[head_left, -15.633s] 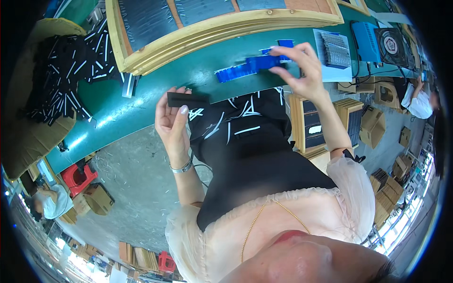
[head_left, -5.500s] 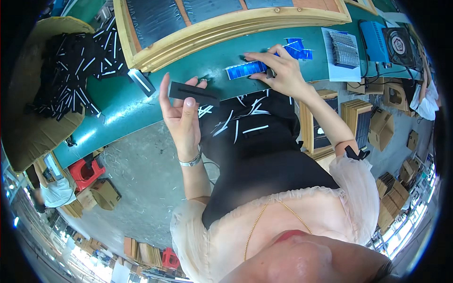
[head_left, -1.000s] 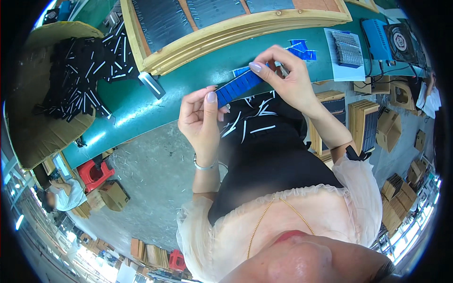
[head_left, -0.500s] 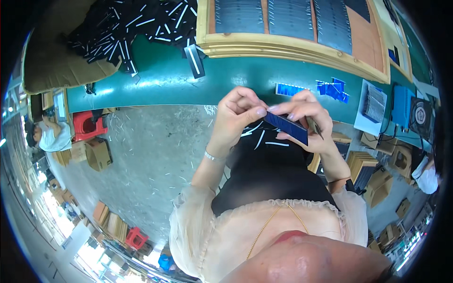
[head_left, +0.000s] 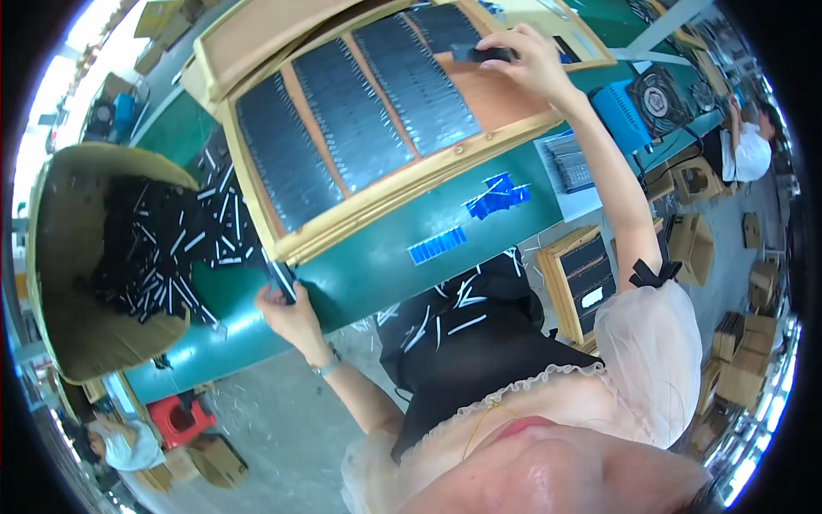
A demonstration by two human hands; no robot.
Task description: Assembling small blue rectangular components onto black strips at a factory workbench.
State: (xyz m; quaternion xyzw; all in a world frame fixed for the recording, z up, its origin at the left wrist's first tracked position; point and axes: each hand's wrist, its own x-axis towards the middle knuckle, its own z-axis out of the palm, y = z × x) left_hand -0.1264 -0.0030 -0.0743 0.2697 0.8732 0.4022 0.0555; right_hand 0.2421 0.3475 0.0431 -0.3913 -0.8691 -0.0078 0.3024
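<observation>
My right hand is stretched out over the far right part of a wooden tray. Its fingers are closed on a small dark flat piece, held just above the tray's brown base beside the last row. Rows of thin black pieces fill much of that tray. At the tray's near left corner, my left hand pinches a black strip with a white stripe. Several loose blue strips and a row of blue pieces lie on the green table.
To the left, an open cardboard box spills black strips with white stripes onto the table. A blue machine and a fan stand at the right. White scraps lie on my black apron. Other people sit farther off.
My hands have parted from the dark blue strip they held together over my lap. The right hand has reached to the tray, the left to the striped strip. The view has turned left.
</observation>
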